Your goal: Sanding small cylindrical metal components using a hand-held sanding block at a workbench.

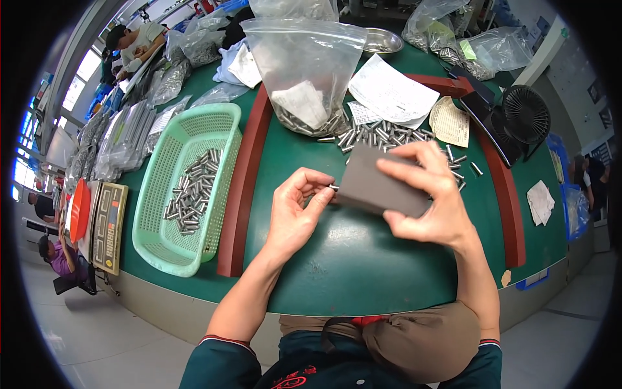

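Note:
In front of me, over the green table, my left hand (299, 206) pinches a small metal pin (334, 187) between thumb and fingertips. My right hand (433, 194) is closed around a dark grey-brown rectangular block (372, 178), slightly blurred. The block's left end is right beside the pin; whether they touch I cannot tell. Behind the block lies a loose heap of shiny metal pins (382, 135), partly hidden by it. To the left, a light green perforated basket (144, 214) holds a pile of similar pins (194, 191).
Red-brown bars (241, 194) frame the work area. A clear plastic bag (298, 58) with pins stands at the back, beside papers (395, 91). On the right are a black fan (526, 113) and a cloth (540, 202). A scale (109, 227) stands far left; other people sit beyond.

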The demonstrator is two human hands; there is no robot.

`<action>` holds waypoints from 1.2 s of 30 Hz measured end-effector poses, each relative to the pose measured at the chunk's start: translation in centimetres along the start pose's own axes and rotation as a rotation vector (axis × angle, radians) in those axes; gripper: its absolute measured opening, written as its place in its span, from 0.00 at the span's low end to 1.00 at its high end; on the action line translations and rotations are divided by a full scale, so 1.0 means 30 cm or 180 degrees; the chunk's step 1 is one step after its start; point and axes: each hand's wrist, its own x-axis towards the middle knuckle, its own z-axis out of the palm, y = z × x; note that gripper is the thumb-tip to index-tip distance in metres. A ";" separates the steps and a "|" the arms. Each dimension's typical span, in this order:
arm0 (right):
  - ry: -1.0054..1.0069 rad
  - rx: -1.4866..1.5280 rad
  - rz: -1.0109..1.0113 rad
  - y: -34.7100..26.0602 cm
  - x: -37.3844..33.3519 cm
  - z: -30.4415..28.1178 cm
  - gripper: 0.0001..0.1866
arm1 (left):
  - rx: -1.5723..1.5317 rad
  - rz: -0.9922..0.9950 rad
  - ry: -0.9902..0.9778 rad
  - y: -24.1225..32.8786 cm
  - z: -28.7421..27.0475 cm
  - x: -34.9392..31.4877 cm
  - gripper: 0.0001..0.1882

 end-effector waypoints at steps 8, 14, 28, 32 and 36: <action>-0.0257 0.0511 0.0286 -0.021 -0.009 0.013 0.30 | 0.0021 0.0133 -0.0098 -0.010 -0.008 -0.005 0.06; 0.0815 -0.1160 0.0739 0.036 -0.011 0.012 0.29 | -0.0698 0.0408 -0.0441 -0.031 -0.020 0.007 0.08; 0.0912 -0.1087 0.0737 0.028 -0.007 0.021 0.29 | -0.2198 -0.0852 -0.0791 -0.039 -0.056 0.025 0.15; 0.0892 -0.1110 0.0726 0.031 -0.008 0.023 0.29 | -0.2427 -0.1110 -0.0719 -0.040 -0.060 0.025 0.14; 0.0868 -0.1118 0.0755 0.031 -0.008 0.028 0.29 | -0.2750 -0.1304 -0.0709 -0.040 -0.063 0.026 0.13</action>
